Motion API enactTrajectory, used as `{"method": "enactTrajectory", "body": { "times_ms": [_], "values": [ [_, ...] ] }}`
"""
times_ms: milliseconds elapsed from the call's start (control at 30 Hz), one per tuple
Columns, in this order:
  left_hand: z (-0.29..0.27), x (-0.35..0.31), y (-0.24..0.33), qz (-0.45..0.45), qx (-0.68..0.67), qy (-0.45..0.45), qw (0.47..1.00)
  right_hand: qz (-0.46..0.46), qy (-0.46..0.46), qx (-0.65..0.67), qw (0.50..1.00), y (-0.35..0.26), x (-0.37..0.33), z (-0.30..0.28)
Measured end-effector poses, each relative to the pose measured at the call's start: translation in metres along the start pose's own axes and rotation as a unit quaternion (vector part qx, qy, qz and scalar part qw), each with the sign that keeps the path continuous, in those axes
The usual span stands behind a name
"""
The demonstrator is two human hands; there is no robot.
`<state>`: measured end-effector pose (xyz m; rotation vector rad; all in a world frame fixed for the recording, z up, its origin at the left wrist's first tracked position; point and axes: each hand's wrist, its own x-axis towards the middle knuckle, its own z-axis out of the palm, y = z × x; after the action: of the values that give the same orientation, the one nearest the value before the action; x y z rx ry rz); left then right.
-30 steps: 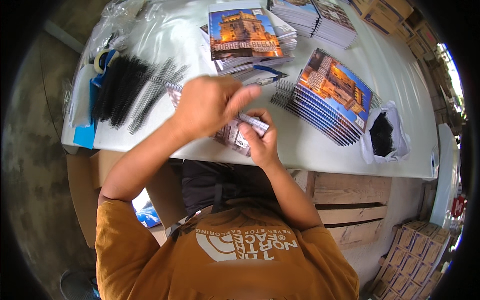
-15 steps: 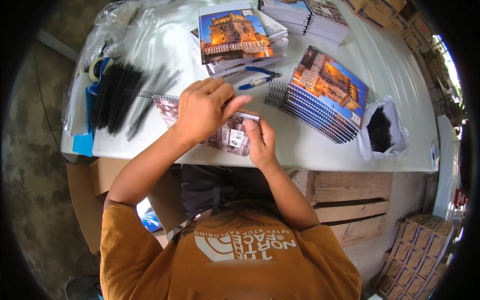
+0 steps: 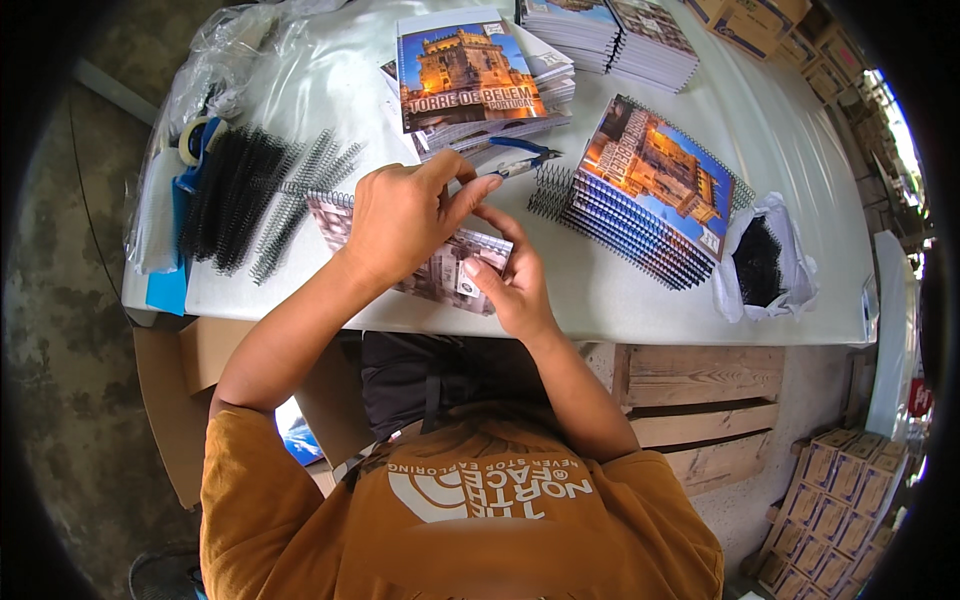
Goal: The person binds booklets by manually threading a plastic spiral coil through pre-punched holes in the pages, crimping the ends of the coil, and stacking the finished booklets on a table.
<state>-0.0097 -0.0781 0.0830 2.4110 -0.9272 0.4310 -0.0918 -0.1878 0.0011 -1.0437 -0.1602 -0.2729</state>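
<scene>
A notebook (image 3: pixel 440 280) with a brownish photo cover and a white label lies tilted near the table's front edge. A dark spiral coil (image 3: pixel 325 197) runs along its far edge and shows at the left end. My left hand (image 3: pixel 405 215) is over that edge, fingers curled and thumb brought toward the index finger; what they pinch is hidden. My right hand (image 3: pixel 515 280) grips the notebook's right end, thumb on the cover by the label and fingers at the far edge. Blue-handled pliers (image 3: pixel 520 147) lie just beyond my left thumb, partly covered by it.
Loose black coils (image 3: pixel 240 200) lie at left beside a tape roll (image 3: pixel 195 140). Notebooks with tower covers are stacked at the back (image 3: pixel 465 70) and fanned at right (image 3: pixel 655 180). A white bag (image 3: pixel 785 270) holds black coil scraps. Cartons (image 3: pixel 835 500) stand at lower right.
My right thumb has slid left from the notebook's corner onto the label, and the right fingers now show past the far edge. My left thumb and index finger have come closer together.
</scene>
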Motion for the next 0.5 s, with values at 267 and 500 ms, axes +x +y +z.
{"method": "enactTrajectory", "body": {
  "times_ms": [267, 500],
  "values": [
    [0.002, 0.0, -0.007, 0.132, -0.01, 0.081, 0.988, 0.057, -0.076, -0.108, 0.99, 0.008, 0.002, -0.015],
    [0.001, 0.002, -0.006, 0.022, -0.006, 0.044, 0.999, 0.035, -0.096, -0.128, 0.986, 0.01, 0.003, -0.011]
  ]
}}
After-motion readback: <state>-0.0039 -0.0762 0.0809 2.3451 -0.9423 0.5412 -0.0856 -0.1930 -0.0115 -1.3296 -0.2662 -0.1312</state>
